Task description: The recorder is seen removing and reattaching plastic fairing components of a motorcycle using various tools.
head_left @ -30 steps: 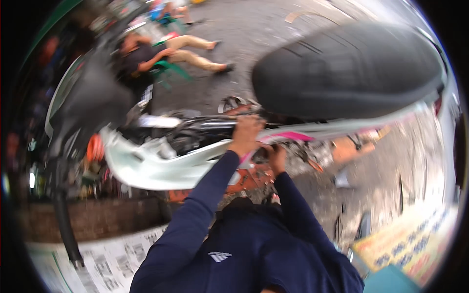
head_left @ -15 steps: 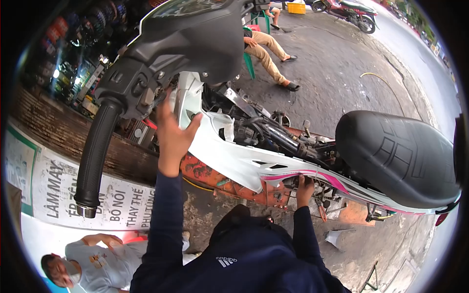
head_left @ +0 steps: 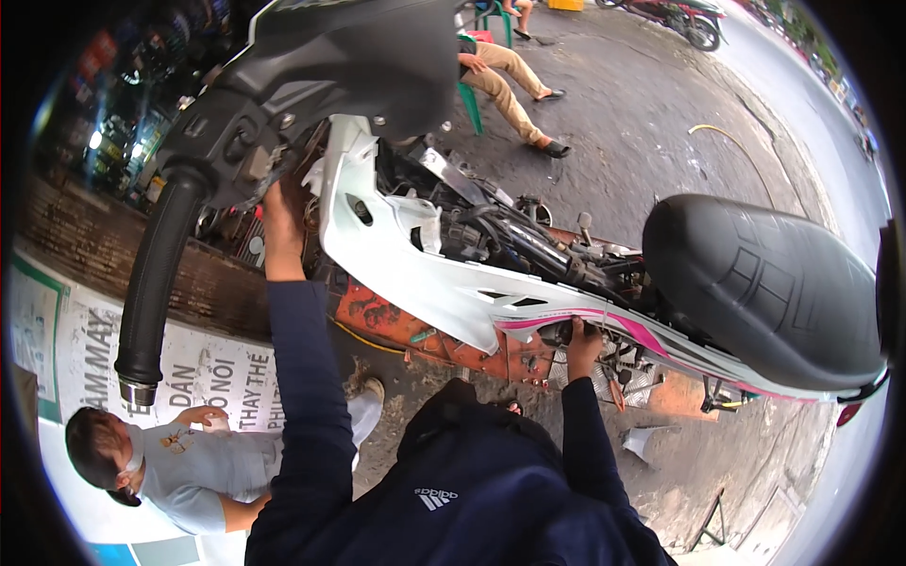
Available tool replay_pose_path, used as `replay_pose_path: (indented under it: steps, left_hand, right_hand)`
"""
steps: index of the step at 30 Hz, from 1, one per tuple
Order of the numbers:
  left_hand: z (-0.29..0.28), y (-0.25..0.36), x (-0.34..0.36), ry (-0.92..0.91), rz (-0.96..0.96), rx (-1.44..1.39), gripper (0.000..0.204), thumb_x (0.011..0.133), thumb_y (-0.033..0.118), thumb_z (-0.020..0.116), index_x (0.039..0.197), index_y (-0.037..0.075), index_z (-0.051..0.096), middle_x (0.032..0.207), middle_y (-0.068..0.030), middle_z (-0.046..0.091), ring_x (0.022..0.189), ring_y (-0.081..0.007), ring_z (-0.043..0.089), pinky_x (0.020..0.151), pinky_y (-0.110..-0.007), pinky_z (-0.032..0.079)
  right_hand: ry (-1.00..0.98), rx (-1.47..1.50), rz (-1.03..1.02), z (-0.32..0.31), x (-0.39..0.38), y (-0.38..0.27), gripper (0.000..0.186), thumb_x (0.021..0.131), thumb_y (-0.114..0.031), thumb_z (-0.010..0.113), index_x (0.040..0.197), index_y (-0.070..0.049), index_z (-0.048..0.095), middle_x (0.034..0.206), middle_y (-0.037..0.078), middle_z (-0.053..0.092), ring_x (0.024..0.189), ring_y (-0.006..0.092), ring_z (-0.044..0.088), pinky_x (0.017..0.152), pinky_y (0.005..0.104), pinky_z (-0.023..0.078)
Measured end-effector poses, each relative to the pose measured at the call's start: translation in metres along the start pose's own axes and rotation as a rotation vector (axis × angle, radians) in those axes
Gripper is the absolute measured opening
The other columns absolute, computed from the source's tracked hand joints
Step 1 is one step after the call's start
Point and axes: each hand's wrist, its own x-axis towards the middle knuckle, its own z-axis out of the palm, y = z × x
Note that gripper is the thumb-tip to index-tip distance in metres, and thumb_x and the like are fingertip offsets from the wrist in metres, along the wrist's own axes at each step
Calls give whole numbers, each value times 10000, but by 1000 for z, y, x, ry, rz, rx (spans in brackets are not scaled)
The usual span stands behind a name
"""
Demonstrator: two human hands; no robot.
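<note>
A motorbike with a white side fairing (head_left: 377,241) stands across in front of me. The fairing carries a pink stripe along its lower rear part. My right hand (head_left: 584,349) is closed on the lower edge of this panel, near the stripe. Far to the left, my left hand (head_left: 281,222) reaches up beside the panel's front end, under the black handlebar cover (head_left: 349,75); its fingers are hidden there. The black handlebar grip (head_left: 160,274) hangs to the left of that hand. Behind the fairing, the bare frame and engine parts (head_left: 510,231) show.
The black seat (head_left: 760,292) is at the right. Beneath the bike lies an orange stand (head_left: 453,347) with small parts on it. A person in a light shirt (head_left: 203,462) is at the lower left. Another person's trousered legs (head_left: 514,90) extend from a green chair (head_left: 470,106).
My left hand has gone from spread fingers over the fairing's front edge to a place further left, beneath the handlebar cover. My right hand stays at the panel edge. The light-shirted person has shifted posture.
</note>
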Motion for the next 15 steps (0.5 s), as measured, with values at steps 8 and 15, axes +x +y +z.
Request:
replay_pose_path:
  steps: [8,15]
  left_hand:
    - [-59,-78,9,136,-22,296,620,951,510,430,1195,-47,549,1007,-154,649,842,-219,648,783,-339,522]
    - [-66,-94,23,83,258,474,341,965,239,436,1083,-28,612,951,-129,670,829,-200,658,757,-323,541]
  right_hand:
    - [-40,31,9,3,-13,-22,275,821,-209,689,846,60,639,783,191,671,712,305,644,663,374,472]
    - [102,13,2,16,0,1,317,798,-248,711,866,50,632,800,196,676,730,319,661,659,372,486]
